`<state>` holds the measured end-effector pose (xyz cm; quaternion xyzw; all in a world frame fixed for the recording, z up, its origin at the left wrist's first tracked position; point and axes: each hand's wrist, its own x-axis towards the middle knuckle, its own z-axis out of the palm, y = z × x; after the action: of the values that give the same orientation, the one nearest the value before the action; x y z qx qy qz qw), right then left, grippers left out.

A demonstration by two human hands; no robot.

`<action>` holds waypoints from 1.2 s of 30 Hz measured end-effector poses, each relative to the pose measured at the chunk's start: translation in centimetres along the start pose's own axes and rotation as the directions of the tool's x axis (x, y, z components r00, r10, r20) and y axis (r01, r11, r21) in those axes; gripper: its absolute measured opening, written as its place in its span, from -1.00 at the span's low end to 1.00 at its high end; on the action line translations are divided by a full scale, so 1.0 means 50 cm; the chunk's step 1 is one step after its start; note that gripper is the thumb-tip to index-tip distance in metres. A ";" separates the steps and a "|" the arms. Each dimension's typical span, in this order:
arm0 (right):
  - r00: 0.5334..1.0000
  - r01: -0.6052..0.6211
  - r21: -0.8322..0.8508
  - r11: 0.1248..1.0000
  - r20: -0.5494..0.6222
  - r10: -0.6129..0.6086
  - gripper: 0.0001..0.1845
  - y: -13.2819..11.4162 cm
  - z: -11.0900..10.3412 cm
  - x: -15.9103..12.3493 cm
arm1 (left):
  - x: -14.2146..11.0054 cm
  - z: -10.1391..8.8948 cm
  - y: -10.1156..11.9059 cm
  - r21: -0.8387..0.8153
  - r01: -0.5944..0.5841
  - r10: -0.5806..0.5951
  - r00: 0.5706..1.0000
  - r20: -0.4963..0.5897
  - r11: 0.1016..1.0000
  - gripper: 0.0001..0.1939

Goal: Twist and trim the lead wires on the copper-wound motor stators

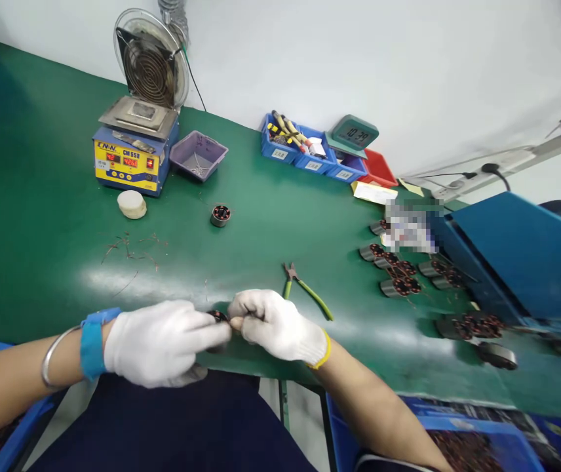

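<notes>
My left hand [165,341], in a white glove, is closed around a copper-wound motor stator [218,316] at the table's front edge. Most of the stator is hidden behind the fingers. Close against its right side, my right hand [273,324], gloved with a yellow cuff, has thumb and forefinger pinched together. What lies in that pinch is too small to make out. Just beyond the right hand, green-handled cutting pliers [312,295] lie on the table. Another stator [220,216] stands farther back, and cut wire scraps [128,249] are scattered to the left.
A solder pot [133,154] with a fan behind it stands at the back left, beside a purple tray [198,155] and a round white pad [132,204]. Blue bins [280,153] and a clock [355,133] line the wall. Several stators [398,286] sit right, near a blue machine [526,255].
</notes>
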<state>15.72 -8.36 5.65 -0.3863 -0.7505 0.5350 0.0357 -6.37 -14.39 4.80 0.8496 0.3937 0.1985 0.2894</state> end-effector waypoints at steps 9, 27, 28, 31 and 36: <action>0.982 0.057 -0.381 0.923 -0.147 -0.121 -0.85 -0.023 0.004 -0.010 | 0.025 0.036 -0.053 -0.791 0.584 -0.291 0.801 0.524 0.183 -0.54; 0.997 0.060 -0.575 0.816 0.000 -0.074 -0.86 -0.087 -0.020 -0.027 | 0.026 0.066 -0.041 -0.853 0.440 -0.180 0.897 0.404 0.280 -0.36; 0.998 0.051 -0.602 0.797 -0.001 -0.065 -0.85 -0.087 -0.019 -0.028 | 0.028 0.059 -0.039 -0.847 0.479 -0.150 0.878 0.455 0.233 -0.40; 0.999 0.013 -0.640 0.768 -0.026 -0.039 -0.85 -0.083 -0.019 -0.033 | 0.022 0.037 -0.029 -0.879 0.442 -0.228 0.888 0.400 0.177 -0.52; 0.999 -0.016 -0.611 0.791 -0.044 -0.014 -0.86 -0.090 -0.021 -0.035 | 0.012 0.030 -0.024 -0.985 0.050 -0.447 0.894 -0.029 0.166 -0.74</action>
<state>14.98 -9.22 10.45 -0.3899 -0.8819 0.2546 -0.0738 -5.80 -13.80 2.94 0.3569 0.3575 0.4807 0.7168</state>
